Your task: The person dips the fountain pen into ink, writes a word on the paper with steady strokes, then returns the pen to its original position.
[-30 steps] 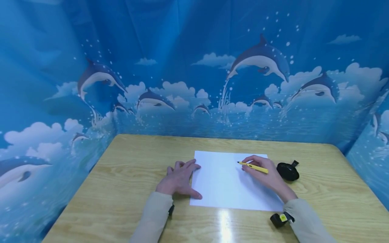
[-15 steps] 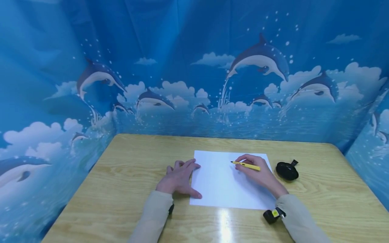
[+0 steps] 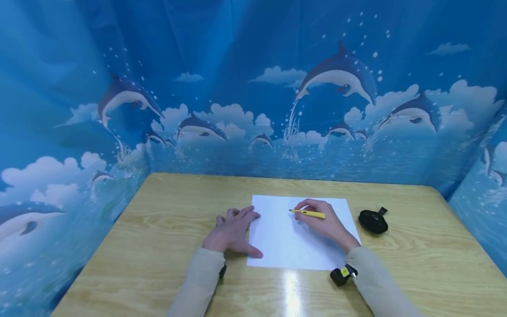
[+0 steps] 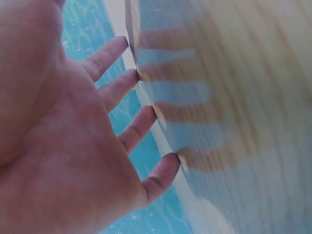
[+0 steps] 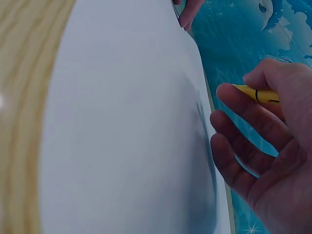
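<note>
A white sheet of paper (image 3: 273,248) lies on the wooden table. My left hand (image 3: 230,233) is at the sheet's left edge, fingers spread, with the thumb and a fingertip overlapping the paper. In the left wrist view the fingertips (image 4: 168,163) rest on the glossy tabletop. Over the upper middle of the sheet, my right hand (image 3: 324,222) pinches a yellow pen (image 3: 314,214) between thumb and fingers. The pen's dark tip points left, and the hand casts a shadow on the paper. In the right wrist view the pen (image 5: 265,95) is partly hidden by the thumb; the other fingers are loosely bent.
Right of the paper sits a small black oval object (image 3: 373,222) with a short tab, like a little pan. Blue dolphin-print cloth (image 3: 237,88) hangs behind the table (image 3: 166,211) and at its sides. A black wrist camera (image 3: 339,276) hangs below the right cuff.
My right hand has moved left across the upper part of the paper with the pen pinched in it. The left hand keeps its place at the sheet's left edge.
</note>
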### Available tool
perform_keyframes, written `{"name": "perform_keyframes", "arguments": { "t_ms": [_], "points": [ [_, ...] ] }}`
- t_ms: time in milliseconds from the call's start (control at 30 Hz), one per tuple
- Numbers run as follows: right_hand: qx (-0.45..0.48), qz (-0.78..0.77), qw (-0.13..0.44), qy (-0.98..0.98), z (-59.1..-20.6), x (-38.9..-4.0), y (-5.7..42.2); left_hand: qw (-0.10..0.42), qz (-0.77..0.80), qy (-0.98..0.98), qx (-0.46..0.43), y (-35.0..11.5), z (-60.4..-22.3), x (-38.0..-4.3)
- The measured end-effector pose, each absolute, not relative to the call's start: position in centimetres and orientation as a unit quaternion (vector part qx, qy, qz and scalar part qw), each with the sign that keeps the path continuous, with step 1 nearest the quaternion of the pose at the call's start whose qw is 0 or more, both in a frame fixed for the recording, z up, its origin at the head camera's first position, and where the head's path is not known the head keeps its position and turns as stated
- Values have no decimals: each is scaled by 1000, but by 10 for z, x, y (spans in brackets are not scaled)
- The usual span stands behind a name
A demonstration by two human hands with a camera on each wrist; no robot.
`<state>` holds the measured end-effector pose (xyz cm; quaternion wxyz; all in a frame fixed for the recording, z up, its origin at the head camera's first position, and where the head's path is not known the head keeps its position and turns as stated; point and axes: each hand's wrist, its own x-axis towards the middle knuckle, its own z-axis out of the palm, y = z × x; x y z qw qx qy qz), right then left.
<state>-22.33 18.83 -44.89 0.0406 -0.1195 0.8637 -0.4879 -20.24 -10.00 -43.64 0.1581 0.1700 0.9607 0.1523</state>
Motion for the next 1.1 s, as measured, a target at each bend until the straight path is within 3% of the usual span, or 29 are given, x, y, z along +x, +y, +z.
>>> {"name": "perform_keyframes", "arguments": {
  "t_ms": [1100],
  "points": [
    [-149, -465, 62, 870, -456, -235, 153, 163, 142, 964, 156, -98, -436, -203]
  ]
}}
